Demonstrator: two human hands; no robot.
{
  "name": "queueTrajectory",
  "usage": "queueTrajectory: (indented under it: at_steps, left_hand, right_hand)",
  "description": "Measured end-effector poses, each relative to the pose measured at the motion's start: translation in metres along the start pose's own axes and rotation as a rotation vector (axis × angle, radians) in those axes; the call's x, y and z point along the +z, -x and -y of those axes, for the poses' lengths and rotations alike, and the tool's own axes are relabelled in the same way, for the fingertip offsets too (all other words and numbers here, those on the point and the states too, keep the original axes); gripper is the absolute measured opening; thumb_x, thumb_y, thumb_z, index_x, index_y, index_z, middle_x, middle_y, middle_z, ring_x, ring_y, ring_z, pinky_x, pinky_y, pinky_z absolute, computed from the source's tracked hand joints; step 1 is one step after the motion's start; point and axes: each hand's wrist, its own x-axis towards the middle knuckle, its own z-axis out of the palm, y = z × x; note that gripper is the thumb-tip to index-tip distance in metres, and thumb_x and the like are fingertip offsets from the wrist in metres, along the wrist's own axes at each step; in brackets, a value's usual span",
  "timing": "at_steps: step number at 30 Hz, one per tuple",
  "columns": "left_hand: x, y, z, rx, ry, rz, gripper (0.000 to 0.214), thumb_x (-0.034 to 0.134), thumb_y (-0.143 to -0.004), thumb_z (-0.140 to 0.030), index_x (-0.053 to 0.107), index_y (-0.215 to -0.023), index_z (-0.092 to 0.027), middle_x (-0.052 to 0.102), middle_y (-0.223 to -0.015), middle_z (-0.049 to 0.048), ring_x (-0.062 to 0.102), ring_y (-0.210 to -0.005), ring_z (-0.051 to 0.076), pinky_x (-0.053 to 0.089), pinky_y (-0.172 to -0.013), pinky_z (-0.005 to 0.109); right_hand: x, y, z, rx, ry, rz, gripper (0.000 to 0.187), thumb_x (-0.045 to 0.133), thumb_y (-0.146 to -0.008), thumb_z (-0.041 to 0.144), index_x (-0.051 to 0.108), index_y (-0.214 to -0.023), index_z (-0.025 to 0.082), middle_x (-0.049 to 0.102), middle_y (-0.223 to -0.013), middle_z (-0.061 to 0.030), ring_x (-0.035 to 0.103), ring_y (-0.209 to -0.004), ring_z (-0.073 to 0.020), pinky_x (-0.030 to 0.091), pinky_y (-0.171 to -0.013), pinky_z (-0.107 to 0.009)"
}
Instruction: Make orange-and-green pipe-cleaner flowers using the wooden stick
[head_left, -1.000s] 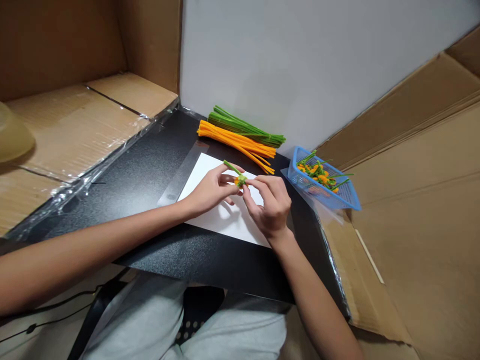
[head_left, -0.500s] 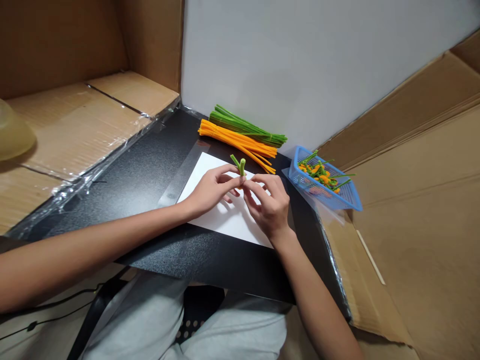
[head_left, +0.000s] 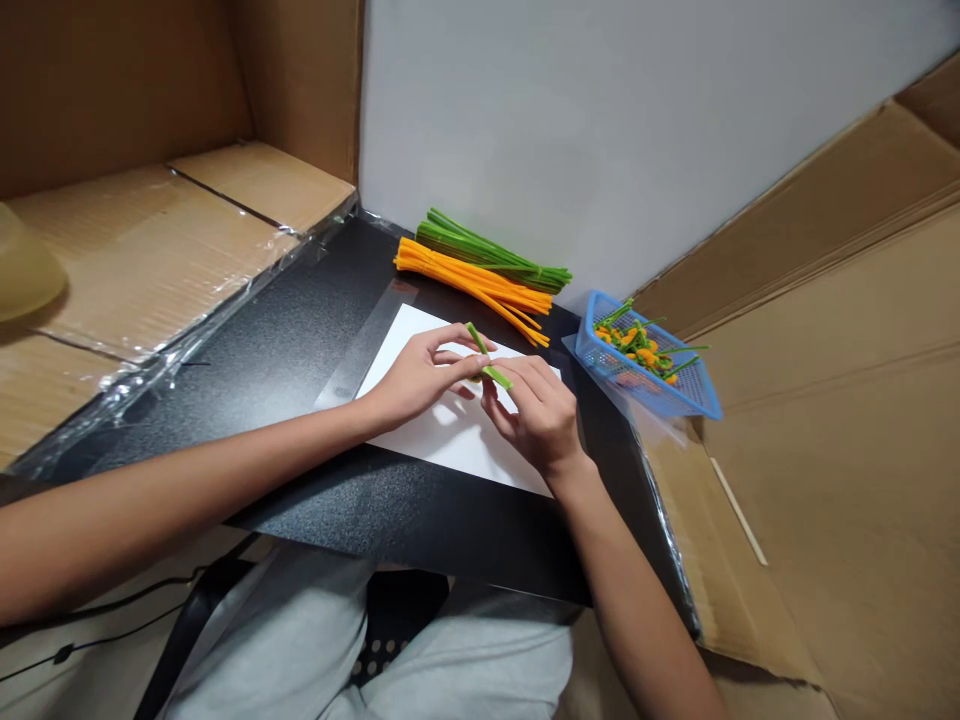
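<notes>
Over a white sheet of paper (head_left: 442, 440), both hands meet around a short green pipe cleaner (head_left: 498, 377), bent so that one end points up and the other slants down to the right. My left hand (head_left: 427, 375) pinches it between thumb and fingers. A bit of orange-brown shows under the left fingertips, mostly hidden. My right hand (head_left: 536, 410) has its fingertips closed at the green piece from the right side. Behind the hands lie a bundle of orange pipe cleaners (head_left: 472, 283) and a bundle of green pipe cleaners (head_left: 491, 250).
At the right edge of the black table (head_left: 292, 330) sits a blue mesh basket (head_left: 686, 398) holding several orange and green twisted pieces (head_left: 637, 345). Cardboard panels (head_left: 840, 400) stand on both sides. A pale wall (head_left: 600, 130) rises behind the bundles.
The green ends, which stood up in a V shape, are now spread, one tipped down to the right. My right fingers have moved up onto the piece.
</notes>
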Motion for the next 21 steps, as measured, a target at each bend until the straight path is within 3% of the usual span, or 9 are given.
queueTrajectory:
  at_steps: [5,12,21]
  left_hand:
    - [-0.0017,-0.0017,0.0033,0.037,0.071,-0.001,0.025,0.078,-0.075,-0.034,0.065,-0.084,-0.014,0.066,-0.081,0.0015,0.065,-0.072,0.012,0.058,-0.072,0.028]
    - [-0.0016,-0.0026,-0.0005,0.07,0.032,0.024,0.024,0.078,-0.074,-0.032,0.069,-0.083,-0.012,0.07,-0.086,0.0056,0.068,-0.081,0.017,0.059,-0.08,0.034]
    - [-0.0036,-0.003,0.004,0.01,0.03,-0.013,0.02,0.076,-0.075,-0.029,0.069,-0.082,-0.012,0.071,-0.081,0.005,0.068,-0.074,0.015,0.058,-0.079,0.034]
  right_hand:
    - [-0.0021,-0.0025,0.0029,-0.002,0.03,-0.062,0.021,0.062,-0.083,0.006,0.062,-0.102,0.015,0.073,-0.089,-0.0099,0.066,-0.082,-0.0214,0.056,-0.075,-0.035]
    - [-0.0005,-0.0011,0.0065,0.081,0.052,-0.128,0.017,0.062,-0.083,0.007,0.064,-0.097,0.017,0.073,-0.082,-0.0066,0.066,-0.075,-0.0186,0.055,-0.073,-0.032]
    - [-0.0022,-0.0032,0.0038,0.236,-0.169,-0.137,0.012,0.064,-0.088,0.013,0.069,-0.096,0.02,0.074,-0.082,-0.0057,0.067,-0.071,-0.0182,0.056,-0.067,-0.033]
